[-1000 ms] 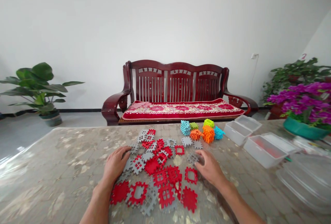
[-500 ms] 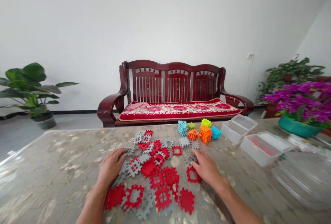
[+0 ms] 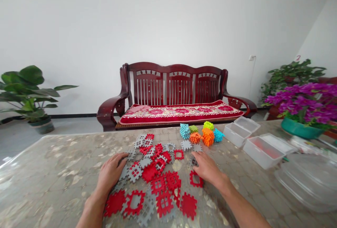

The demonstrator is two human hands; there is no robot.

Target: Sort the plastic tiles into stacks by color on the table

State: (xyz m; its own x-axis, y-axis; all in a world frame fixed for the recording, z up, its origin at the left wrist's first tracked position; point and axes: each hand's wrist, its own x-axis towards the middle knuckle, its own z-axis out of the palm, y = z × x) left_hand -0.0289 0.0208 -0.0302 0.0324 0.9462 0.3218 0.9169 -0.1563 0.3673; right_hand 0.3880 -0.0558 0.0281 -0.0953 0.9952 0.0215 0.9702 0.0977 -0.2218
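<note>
Red and grey interlocking plastic tiles with toothed edges lie in a loose, overlapping spread on the table; some are solid, like the red tile [image 3: 189, 206], and others have window cut-outs, like the red window tile [image 3: 164, 202]. My left hand [image 3: 112, 171] rests palm down at the left edge of the spread, its fingers extended and touching the grey tiles beside it. On the right side, my right hand [image 3: 207, 166] lies with fingers stretched out against a grey window tile [image 3: 194, 161], partly covering it. A red frame tile [image 3: 196, 179] sits just below that hand. Neither hand lifts anything.
At the far side stand bumpy clusters in blue, green and orange [image 3: 208, 137]. Clear plastic boxes [image 3: 263, 152] and a transparent lid [image 3: 308, 182] occupy the right, near purple flowers in a teal pot [image 3: 302, 129]. A wooden bench [image 3: 179, 84] is behind the table [image 3: 65, 165].
The whole view has shifted slightly. Both hands stay in nearly the same places beside the tiles, and the tiles look unmoved.
</note>
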